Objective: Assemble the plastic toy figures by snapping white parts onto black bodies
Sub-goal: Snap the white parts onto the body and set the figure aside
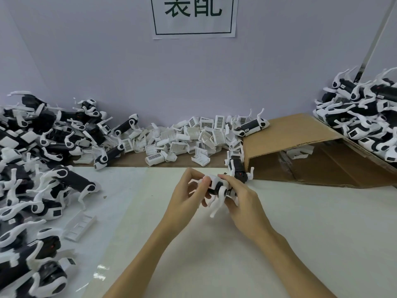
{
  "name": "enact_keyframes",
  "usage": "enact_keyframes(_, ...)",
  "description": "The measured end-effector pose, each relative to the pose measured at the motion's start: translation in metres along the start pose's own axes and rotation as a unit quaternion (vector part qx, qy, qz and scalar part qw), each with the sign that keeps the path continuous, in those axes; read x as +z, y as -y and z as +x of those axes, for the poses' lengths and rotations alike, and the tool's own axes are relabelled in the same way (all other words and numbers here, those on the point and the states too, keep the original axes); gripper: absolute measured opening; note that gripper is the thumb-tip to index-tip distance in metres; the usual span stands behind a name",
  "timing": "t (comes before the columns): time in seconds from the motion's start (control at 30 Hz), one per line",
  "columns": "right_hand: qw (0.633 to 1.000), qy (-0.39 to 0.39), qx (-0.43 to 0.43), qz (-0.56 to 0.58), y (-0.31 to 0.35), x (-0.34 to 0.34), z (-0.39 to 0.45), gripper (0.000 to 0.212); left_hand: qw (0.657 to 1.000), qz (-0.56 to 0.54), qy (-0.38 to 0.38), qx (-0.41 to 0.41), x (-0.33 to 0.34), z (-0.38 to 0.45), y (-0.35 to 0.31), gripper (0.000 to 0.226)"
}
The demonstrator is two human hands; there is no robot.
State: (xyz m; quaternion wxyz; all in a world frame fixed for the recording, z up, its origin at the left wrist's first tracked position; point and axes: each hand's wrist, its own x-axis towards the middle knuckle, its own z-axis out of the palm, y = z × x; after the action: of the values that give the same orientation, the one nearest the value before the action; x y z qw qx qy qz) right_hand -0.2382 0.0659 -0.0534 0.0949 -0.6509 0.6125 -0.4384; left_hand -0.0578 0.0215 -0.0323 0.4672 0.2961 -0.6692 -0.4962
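The toy figure, a black body with white parts, is held above the worktop, in front of the person and just before the white parts pile. Both hands are clamped on it. The left hand grips its left end, with the thumb pressed on a white part on top. The right hand wraps around its right side, fingers curled over the body. White legs of the figure hang down between the two hands.

Behind the figure, a pile of loose white parts lies along the wall. Another figure lies just behind the right hand, at the edge of a flattened cardboard box. One more figure rests at the top left of the box. Left of the held figure a big heap of figures covers the worktop, and one single white part lies near this heap. Right of the box there is a second heap. A paper sign hangs on the wall above.
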Motion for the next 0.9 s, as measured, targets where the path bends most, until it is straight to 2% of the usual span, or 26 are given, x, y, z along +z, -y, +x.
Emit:
enact_keyframes(0.17,0.998,-0.052,-0.018,-0.028,-0.003,0.007,0.0,0.056,0.999,-0.012,0.002,-0.049,-0.005,0.002,-0.001,0.044)
enact_keyframes(0.23,0.997,-0.05,-0.026,-0.047,-0.003,0.008,-0.001,0.058,0.998,0.017,-0.011,-0.065,-0.006,0.004,0.003,0.037)
enact_keyframes(0.33,0.999,-0.036,-0.013,-0.039,0.0,0.01,-0.002,0.06,0.994,-0.012,-0.05,-0.093,-0.012,0.008,0.004,0.025)
enact_keyframes(0.47,0.998,-0.006,-0.023,-0.061,0.003,0.008,-0.001,0.055,0.988,-0.073,-0.047,-0.126,-0.023,0.01,0.003,0.046)
enact_keyframes(0.53,0.998,0.011,-0.024,-0.06,0.002,0.006,-0.002,0.052,0.987,-0.074,-0.041,-0.135,-0.023,0.01,0.007,0.049)
enact_keyframes(0.63,0.994,0.076,0.049,0.054,0.008,0.001,-0.002,0.052,0.987,-0.065,-0.041,-0.138,-0.026,0.013,0.011,0.049)
enact_keyframes(0.77,0.946,0.169,0.176,0.215,0.012,-0.008,0.003,0.038,0.987,-0.072,0.017,-0.142,-0.038,0.011,0.021,0.048)
enact_keyframes(0.83,0.904,0.205,0.223,0.303,0.008,-0.02,0.009,0.043,0.983,-0.089,-0.003,-0.159,-0.038,0.012,0.024,0.056)
enact_keyframes(0.9,0.843,0.19,0.277,0.421,0.007,-0.041,0.026,0.054,0.973,-0.135,-0.05,-0.181,-0.037,0.017,0.026,0.065)
